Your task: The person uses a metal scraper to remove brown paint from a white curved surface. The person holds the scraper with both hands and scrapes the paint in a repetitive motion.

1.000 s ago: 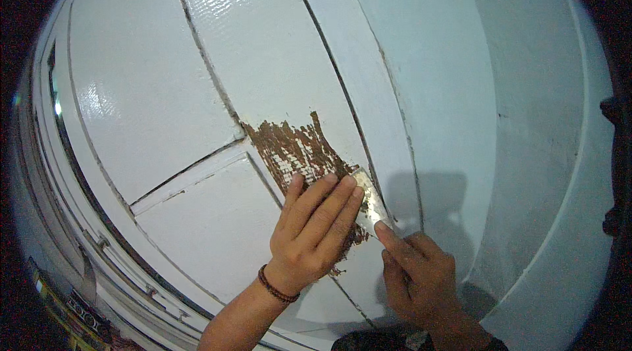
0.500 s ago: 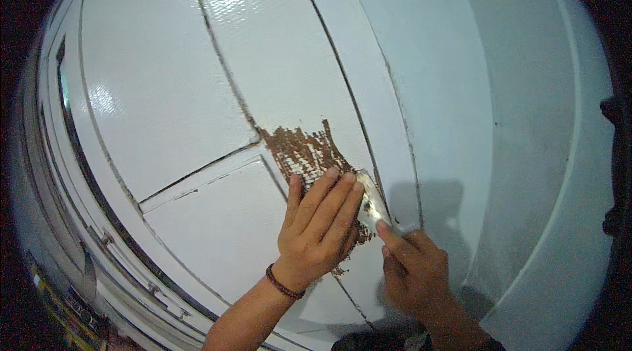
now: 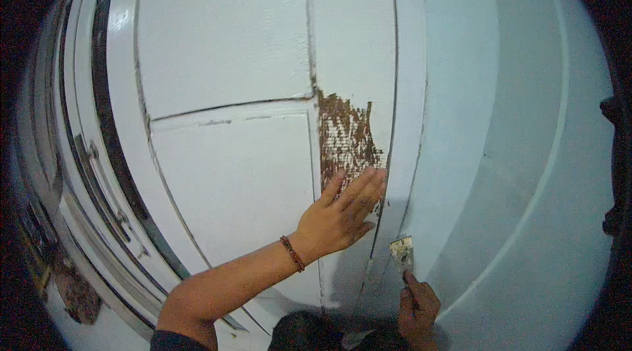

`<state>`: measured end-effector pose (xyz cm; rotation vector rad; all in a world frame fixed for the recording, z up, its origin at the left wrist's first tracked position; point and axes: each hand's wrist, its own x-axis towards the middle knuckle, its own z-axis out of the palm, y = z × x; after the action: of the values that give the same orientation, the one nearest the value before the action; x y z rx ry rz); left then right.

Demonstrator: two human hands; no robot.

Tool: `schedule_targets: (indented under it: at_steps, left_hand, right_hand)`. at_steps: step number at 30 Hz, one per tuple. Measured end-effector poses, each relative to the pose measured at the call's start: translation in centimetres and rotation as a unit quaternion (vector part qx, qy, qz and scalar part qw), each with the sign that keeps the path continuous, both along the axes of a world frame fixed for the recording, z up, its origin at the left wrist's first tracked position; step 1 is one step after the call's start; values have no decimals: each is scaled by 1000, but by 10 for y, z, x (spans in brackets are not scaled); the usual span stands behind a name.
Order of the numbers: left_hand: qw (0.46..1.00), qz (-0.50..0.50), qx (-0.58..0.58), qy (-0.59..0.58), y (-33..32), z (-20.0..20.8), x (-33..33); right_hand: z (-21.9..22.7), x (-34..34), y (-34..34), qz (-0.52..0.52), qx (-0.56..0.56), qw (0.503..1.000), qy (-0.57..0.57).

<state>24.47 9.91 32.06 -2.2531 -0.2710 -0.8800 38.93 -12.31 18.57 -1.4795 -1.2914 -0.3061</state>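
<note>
My left hand (image 3: 339,219) lies against the white panelled door (image 3: 230,183), fingers stretched out over the lower part of a rough brown patch (image 3: 342,130) where white paint has come off in streaks. A dark beaded bracelet (image 3: 291,253) circles that wrist. Lower and to the right, my right hand (image 3: 419,305) is closed round the handle of a putty knife (image 3: 402,252). The flat metal blade points up, with pale smears on it, and appears apart from the brown patch. Some of the patch is covered by my left hand.
A pale blue-grey wall (image 3: 461,153) runs along the right, beyond the door frame (image 3: 408,88). At the left stand metal-edged vertical frames with latches (image 3: 122,216). A brown object (image 3: 78,292) I cannot identify sits at lower left.
My right hand has drawn the putty knife down and away from the brown patch. My left hand stays on the patch. The view has turned, so the door now appears more upright.
</note>
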Motion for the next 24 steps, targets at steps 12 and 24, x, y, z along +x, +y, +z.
schedule_targets:
  at_steps: [12, 24]
  left_hand:
    - [997, -14, 65, -27, 19, 64, -17]
    - [981, -24, 88, -174, 33, 133, -22]
  right_hand:
    - [-42, 0, -34, 41, -43, 969, 241]
    - [56, -39, 52, -33, -40, 997, -49]
